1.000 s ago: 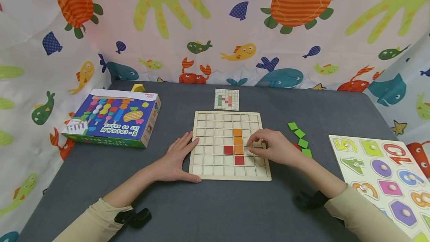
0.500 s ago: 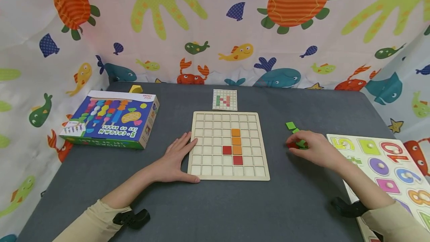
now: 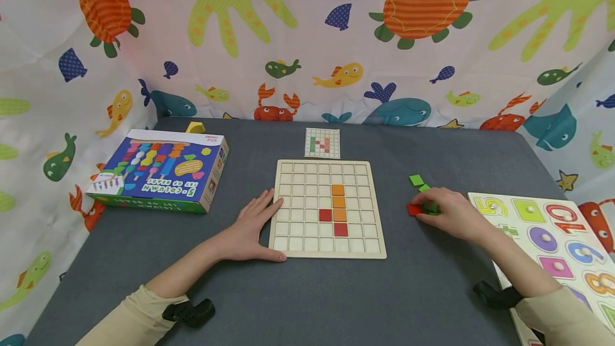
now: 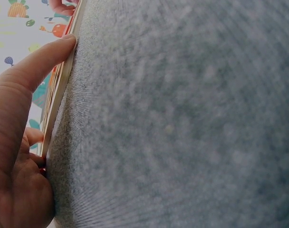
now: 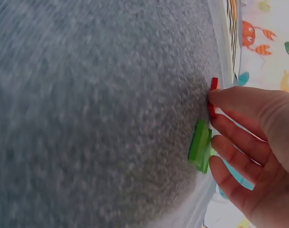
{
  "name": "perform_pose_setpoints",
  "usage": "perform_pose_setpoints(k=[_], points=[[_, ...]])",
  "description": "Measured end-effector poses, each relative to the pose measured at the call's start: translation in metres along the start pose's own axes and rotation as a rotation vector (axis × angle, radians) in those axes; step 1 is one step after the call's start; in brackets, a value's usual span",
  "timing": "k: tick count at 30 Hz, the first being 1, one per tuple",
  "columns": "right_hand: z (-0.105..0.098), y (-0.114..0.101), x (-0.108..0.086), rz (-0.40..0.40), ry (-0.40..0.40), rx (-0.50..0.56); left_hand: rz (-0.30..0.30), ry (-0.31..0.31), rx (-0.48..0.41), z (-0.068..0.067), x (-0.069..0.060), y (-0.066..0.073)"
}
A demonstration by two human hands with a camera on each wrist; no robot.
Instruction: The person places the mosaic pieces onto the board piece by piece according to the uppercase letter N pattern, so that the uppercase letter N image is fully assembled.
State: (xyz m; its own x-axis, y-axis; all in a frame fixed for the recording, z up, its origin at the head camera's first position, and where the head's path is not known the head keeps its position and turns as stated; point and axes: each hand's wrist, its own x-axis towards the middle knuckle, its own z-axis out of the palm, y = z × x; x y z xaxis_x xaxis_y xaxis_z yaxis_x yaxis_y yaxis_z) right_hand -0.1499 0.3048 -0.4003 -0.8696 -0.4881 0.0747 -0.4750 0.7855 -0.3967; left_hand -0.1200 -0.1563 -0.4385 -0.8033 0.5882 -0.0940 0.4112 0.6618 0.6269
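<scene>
The red square tile [image 3: 412, 210] lies at the right hand [image 3: 449, 211], on the grey worktop [image 3: 298, 303] to the right of the wooden grid board [image 3: 326, 254]. That hand's thumb and index finger pinch the tile; the right wrist view shows the other fingers [image 5: 237, 160] bent and slightly apart, close to green square tiles [image 3: 416, 180], some of which the hand covers from the head view.

The left hand [image 3: 247, 231] rests at the board's left side, its fingers extended, the thumb spread well away from them and touching the near-left corner.

On the board, three orange tiles [image 3: 338, 202] stand in one column. One red tile [image 3: 325, 215] sits directly left of the lowest orange one, and another red tile [image 3: 340, 229] directly below it.

Just beyond the board lies a small pattern card [image 3: 322, 143]. A blue toy box [image 3: 158, 170] lies to the left, a yellow piece [image 3: 195, 127] behind it. At the far right, a number-and-shape puzzle board [image 3: 522, 226] lies partly beneath the right forearm. Sea-animal fabric [image 3: 307, 31] hangs behind.
</scene>
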Motion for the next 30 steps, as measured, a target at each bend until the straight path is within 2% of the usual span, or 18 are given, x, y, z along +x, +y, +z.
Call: perform_pose_setpoints(k=[5, 11, 24, 30], points=[[0.006, -0.009, 0.011, 0.023, 0.005, 0.019, 0.000, 0.002, -0.004, 0.001, 0.000, -0.001], [0.011, -0.034, 0.032, 0.030, -0.011, 0.108, -0.007, -0.001, 0.004, 0.001, 0.001, -0.002], [0.036, -0.095, 0.082, -0.070, -0.060, 0.175, -0.012, 0.001, -0.001, 0.000, 0.000, 0.001], [0.050, -0.119, 0.101, -0.110, -0.080, 0.154, -0.007, -0.002, 0.002, 0.000, 0.001, 0.000]])
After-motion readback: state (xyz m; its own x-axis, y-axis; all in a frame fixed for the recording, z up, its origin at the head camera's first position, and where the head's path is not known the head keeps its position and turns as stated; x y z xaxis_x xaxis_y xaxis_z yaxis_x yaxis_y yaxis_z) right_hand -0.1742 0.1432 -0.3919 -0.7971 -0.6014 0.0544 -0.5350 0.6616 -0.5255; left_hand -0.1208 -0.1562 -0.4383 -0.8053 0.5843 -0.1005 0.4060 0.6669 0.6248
